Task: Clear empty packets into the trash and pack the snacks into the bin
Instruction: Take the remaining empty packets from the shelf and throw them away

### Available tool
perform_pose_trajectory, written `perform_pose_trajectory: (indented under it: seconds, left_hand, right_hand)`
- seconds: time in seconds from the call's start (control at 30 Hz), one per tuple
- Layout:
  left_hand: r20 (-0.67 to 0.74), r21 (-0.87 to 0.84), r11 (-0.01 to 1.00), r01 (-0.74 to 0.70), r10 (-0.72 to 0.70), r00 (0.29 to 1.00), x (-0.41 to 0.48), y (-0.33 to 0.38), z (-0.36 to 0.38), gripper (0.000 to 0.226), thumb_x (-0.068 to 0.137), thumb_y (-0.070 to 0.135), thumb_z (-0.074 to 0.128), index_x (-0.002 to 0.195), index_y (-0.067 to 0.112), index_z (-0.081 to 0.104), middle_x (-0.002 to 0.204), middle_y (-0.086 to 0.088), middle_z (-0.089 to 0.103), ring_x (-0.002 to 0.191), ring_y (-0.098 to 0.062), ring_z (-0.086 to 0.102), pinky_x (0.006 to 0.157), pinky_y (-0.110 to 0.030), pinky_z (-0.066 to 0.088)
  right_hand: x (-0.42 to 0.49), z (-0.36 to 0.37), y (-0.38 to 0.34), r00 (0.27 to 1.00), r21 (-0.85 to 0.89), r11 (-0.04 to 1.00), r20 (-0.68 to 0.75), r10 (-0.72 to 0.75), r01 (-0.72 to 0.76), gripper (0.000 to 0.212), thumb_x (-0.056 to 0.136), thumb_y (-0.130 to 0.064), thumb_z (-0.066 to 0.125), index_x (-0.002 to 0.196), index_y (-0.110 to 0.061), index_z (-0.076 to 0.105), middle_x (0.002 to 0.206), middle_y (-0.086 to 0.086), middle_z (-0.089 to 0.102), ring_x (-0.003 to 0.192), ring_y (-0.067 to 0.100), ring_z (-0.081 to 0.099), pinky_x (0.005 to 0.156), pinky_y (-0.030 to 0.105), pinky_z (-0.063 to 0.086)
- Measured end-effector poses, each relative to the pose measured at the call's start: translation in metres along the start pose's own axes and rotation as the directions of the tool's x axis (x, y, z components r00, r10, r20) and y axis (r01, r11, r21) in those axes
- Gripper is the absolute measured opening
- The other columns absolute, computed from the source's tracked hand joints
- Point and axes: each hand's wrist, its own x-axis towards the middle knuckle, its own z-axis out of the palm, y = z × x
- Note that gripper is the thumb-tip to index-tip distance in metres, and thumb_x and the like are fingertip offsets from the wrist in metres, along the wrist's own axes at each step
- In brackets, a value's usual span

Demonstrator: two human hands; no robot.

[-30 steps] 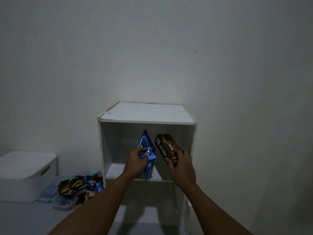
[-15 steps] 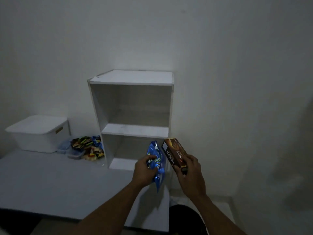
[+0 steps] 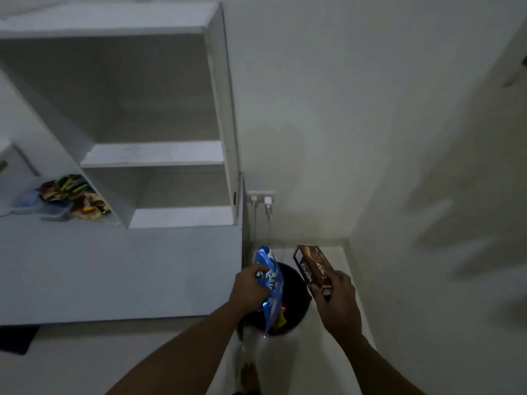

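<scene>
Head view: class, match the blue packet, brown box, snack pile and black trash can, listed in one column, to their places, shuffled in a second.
Things:
1 blue packet
2 brown box
3 snack pile
4 black trash can

Places:
A left of the shelf unit
B in the right hand
C on the floor, under both held items
D in the left hand

Pairs: 1-D, 2-B, 3-A, 4-C.

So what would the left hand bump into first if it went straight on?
Probably the black trash bin: the left hand, gripping the blue packet, points down toward its opening, though depth is hard to judge.
</scene>
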Motion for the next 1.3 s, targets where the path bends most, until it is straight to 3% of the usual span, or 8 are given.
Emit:
perform_pose_trajectory:
  seconds: [0.1, 0.23, 0.43, 0.8, 0.93, 1.1, 1.2, 1.3]
  left_hand:
    - [0.101, 0.074, 0.996, 0.04, -0.048, 0.994, 0.023, -0.009, 0.02, 0.044, 0.073, 0.004, 0.077, 0.115, 0.014, 0.067, 0.122, -0.007, 0.065, 0.106, -0.019, 0.064, 0.079, -0.018, 0.048]
    - [0.197, 0.113, 0.992, 0.063, -0.084, 0.977, 0.055, -0.024, 0.041, 0.046, 0.079, 0.007, 0.074, 0.123, 0.009, 0.06, 0.125, -0.011, 0.062, 0.109, -0.023, 0.06, 0.081, -0.025, 0.046]
    - [0.241, 0.102, 0.975, 0.195, -0.215, 0.946, 0.103, -0.063, 0.071, 0.037, 0.08, 0.004, 0.067, 0.117, 0.009, 0.061, 0.113, -0.014, 0.066, 0.093, -0.02, 0.061, 0.075, -0.029, 0.049]
    - [0.165, 0.084, 0.898, 0.431, -0.439, 0.883, 0.177, -0.138, 0.18, 0.039, 0.089, -0.001, 0.063, 0.125, 0.012, 0.057, 0.126, -0.015, 0.059, 0.112, -0.03, 0.06, 0.074, -0.029, 0.052]
    - [0.116, 0.113, 0.854, 0.507, -0.519, 0.847, 0.206, -0.183, 0.215, 0.04, 0.089, -0.001, 0.063, 0.125, 0.014, 0.056, 0.129, -0.016, 0.057, 0.11, -0.033, 0.06, 0.073, -0.031, 0.045]
    - [0.072, 0.128, 0.808, 0.575, -0.586, 0.807, 0.238, -0.23, 0.247, 0.039, 0.086, 0.0, 0.067, 0.121, 0.015, 0.06, 0.126, -0.014, 0.06, 0.11, -0.034, 0.06, 0.081, -0.038, 0.053]
    - [0.055, 0.136, 0.795, 0.591, -0.602, 0.797, 0.25, -0.247, 0.263, 0.035, 0.087, 0.002, 0.068, 0.12, 0.014, 0.061, 0.122, -0.014, 0.062, 0.108, -0.033, 0.062, 0.076, -0.035, 0.05]
    - [0.054, 0.096, 0.82, 0.564, -0.57, 0.82, 0.26, -0.259, 0.276, 0.039, 0.088, 0.013, 0.07, 0.126, 0.015, 0.061, 0.127, -0.014, 0.061, 0.116, -0.033, 0.059, 0.091, -0.04, 0.053]
  right_hand:
    - [0.008, 0.008, 0.025, 0.998, -0.035, 0.999, 0.043, 0.036, -0.035, 0.051, 0.091, -0.041, 0.066, 0.134, -0.016, 0.053, 0.129, 0.006, 0.05, 0.109, 0.025, 0.053, 0.074, 0.039, 0.055]
    - [0.027, 0.024, 0.047, 0.983, -0.126, 0.984, 0.113, 0.144, -0.129, 0.052, 0.09, -0.041, 0.067, 0.135, -0.019, 0.052, 0.126, 0.001, 0.051, 0.107, 0.022, 0.052, 0.072, 0.033, 0.051]
    - [0.05, 0.082, 0.077, 0.951, -0.106, 0.975, 0.223, 0.217, -0.197, 0.051, 0.09, -0.047, 0.064, 0.134, -0.026, 0.051, 0.121, -0.004, 0.048, 0.104, 0.019, 0.054, 0.068, 0.042, 0.058]
    - [0.105, 0.193, 0.156, 0.809, -0.034, 0.871, 0.353, 0.47, -0.491, 0.045, 0.09, -0.045, 0.065, 0.123, -0.015, 0.058, 0.128, 0.0, 0.044, 0.095, 0.017, 0.063, 0.073, 0.035, 0.058]
    - [0.13, 0.245, 0.195, 0.753, -0.056, 0.845, 0.424, 0.503, -0.533, 0.035, 0.091, -0.04, 0.062, 0.112, -0.011, 0.063, 0.118, 0.007, 0.05, 0.09, -0.01, 0.051, 0.063, 0.018, 0.042]
    - [0.154, 0.309, 0.227, 0.703, -0.052, 0.821, 0.487, 0.517, -0.568, 0.048, 0.086, -0.055, 0.056, 0.112, -0.016, 0.062, 0.115, 0.01, 0.055, 0.095, 0.017, 0.059, 0.076, 0.033, 0.054]
    - [0.163, 0.333, 0.239, 0.721, -0.049, 0.842, 0.49, 0.489, -0.538, 0.05, 0.089, -0.055, 0.054, 0.12, -0.017, 0.061, 0.122, 0.007, 0.054, 0.102, 0.018, 0.058, 0.084, 0.038, 0.054]
    - [0.169, 0.345, 0.246, 0.757, 0.024, 0.853, 0.473, 0.45, -0.522, 0.058, 0.088, -0.063, 0.051, 0.122, -0.017, 0.061, 0.125, 0.01, 0.057, 0.111, 0.024, 0.06, 0.085, 0.041, 0.056]
